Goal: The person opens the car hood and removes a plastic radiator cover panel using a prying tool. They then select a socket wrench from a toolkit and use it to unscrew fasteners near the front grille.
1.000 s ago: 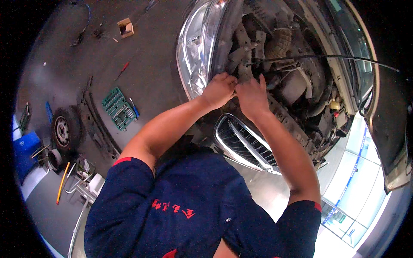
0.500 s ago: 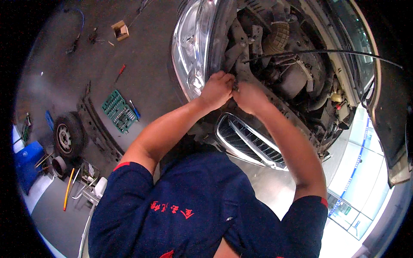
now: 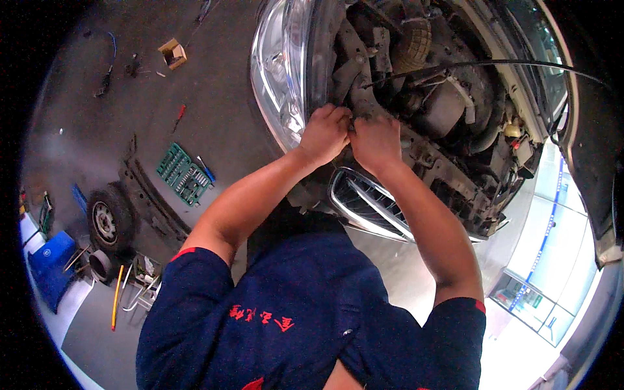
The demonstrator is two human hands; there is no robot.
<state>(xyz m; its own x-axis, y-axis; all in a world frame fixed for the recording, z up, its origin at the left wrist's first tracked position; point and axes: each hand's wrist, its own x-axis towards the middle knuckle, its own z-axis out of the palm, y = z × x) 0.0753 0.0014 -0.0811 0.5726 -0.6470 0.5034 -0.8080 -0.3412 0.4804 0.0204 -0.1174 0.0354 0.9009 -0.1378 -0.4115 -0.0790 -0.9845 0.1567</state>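
Observation:
Both my hands meet at the front frame of a car's engine bay, just behind the headlight. My left hand has its fingers curled in against the inner edge of the headlight. Beside it, nearly touching, my right hand is bent over the front metal panel, fingers closed downward. Whatever the fingertips grip is hidden beneath them. A chrome-edged grille sits below my right forearm.
A thin black rod crosses the engine bay near a ribbed air hose. On the floor at left lie a green socket set, a red-handled screwdriver, an open cardboard box and a wheel. The raised hood stands at right.
My right hand has turned so its knuckles show over the panel, close beside the left. The left hand stays at the headlight's edge. The whole view has shifted slightly.

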